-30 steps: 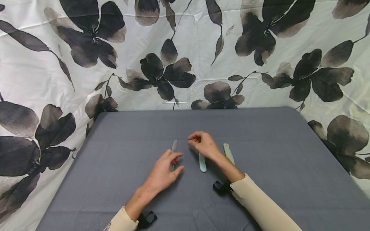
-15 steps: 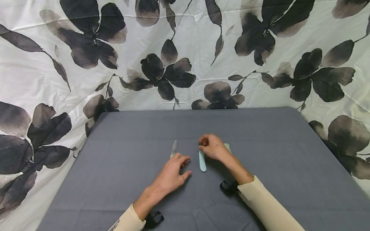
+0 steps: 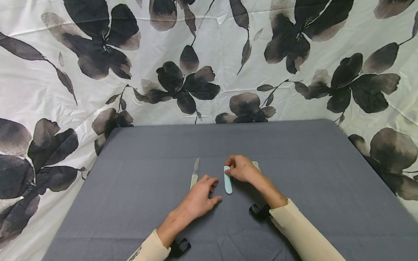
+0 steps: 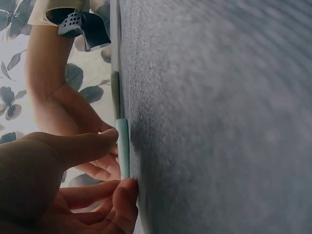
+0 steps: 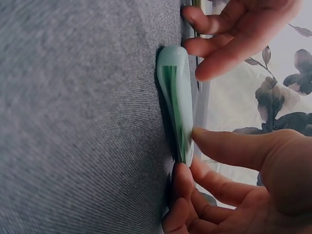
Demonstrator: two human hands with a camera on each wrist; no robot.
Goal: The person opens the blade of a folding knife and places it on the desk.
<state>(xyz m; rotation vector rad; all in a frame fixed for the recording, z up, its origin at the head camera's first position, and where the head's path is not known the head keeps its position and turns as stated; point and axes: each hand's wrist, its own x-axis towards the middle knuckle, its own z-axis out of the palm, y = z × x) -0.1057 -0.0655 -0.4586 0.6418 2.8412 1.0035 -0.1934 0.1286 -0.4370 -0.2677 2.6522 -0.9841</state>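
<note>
A mint-green folding knife (image 3: 228, 181), folded, lies near the middle of the grey cloth. My right hand (image 3: 241, 168) pinches its far end between thumb and fingers. In the right wrist view, a long slot runs along the edge of the folding knife (image 5: 178, 97). Left of it, my left hand (image 3: 199, 199) is held low over the cloth with thumb and fingers spread, holding nothing. Its fingers (image 5: 214, 22) are a short way off the knife's near end. Beyond the left hand lies a pale green-handled knife (image 3: 195, 172), blade out, its lower handle hidden.
Another pale green knife handle (image 3: 256, 165) shows behind the right wrist, mostly covered. Grey cloth (image 3: 294, 152) covers the table, and a floral sheet (image 3: 209, 43) hangs behind its far edge. Each wrist carries a black camera mount (image 3: 259, 212).
My right hand has moved right and nearer, and now pinches the mint-green knife. My left hand has slid right and nearer, uncovering more of the blade-out knife.
</note>
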